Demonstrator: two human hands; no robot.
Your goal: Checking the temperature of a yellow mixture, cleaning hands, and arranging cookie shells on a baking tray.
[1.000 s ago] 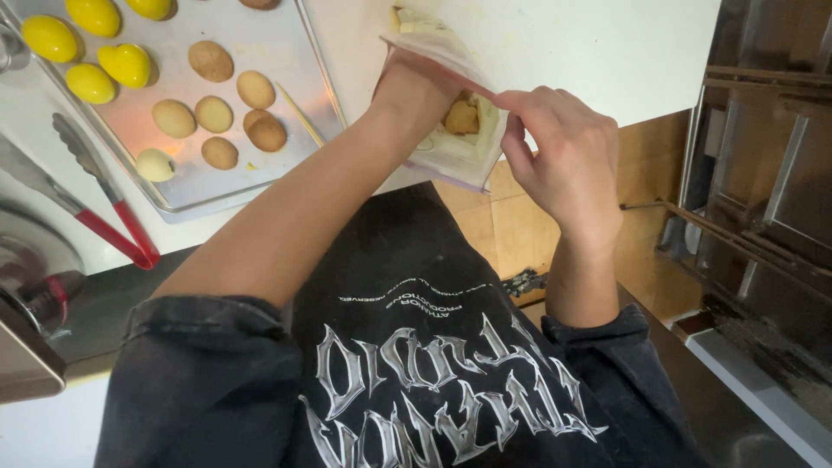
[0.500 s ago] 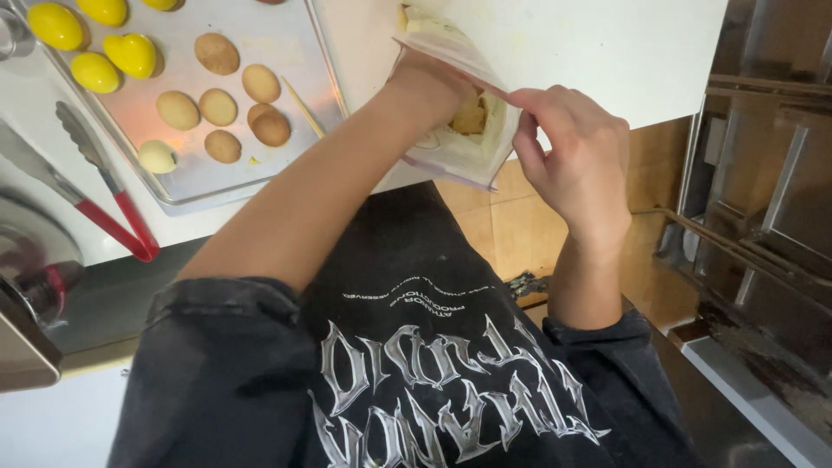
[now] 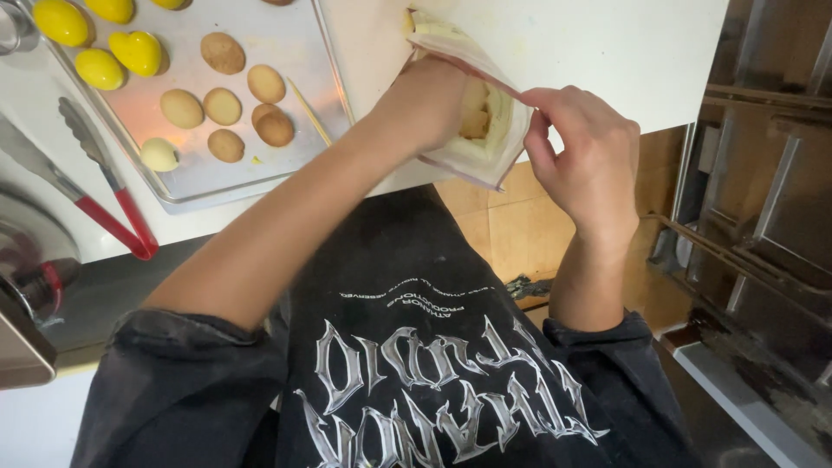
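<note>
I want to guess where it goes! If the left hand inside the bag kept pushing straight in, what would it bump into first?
Probably the pale brownish piece of food deep in the clear plastic bag. The left hand is already inside up to the wrist, pointing toward it, while the right hand pinches the rim. Depth is hard to judge.

A glossy clear plastic bag [image 3: 472, 130], a matt metal tray [image 3: 286, 43], red-handled steel tongs [image 3: 95, 186].

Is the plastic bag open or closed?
Open. The right hand pulls one edge of the plastic bag aside, and the left hand reaches inside.
</note>
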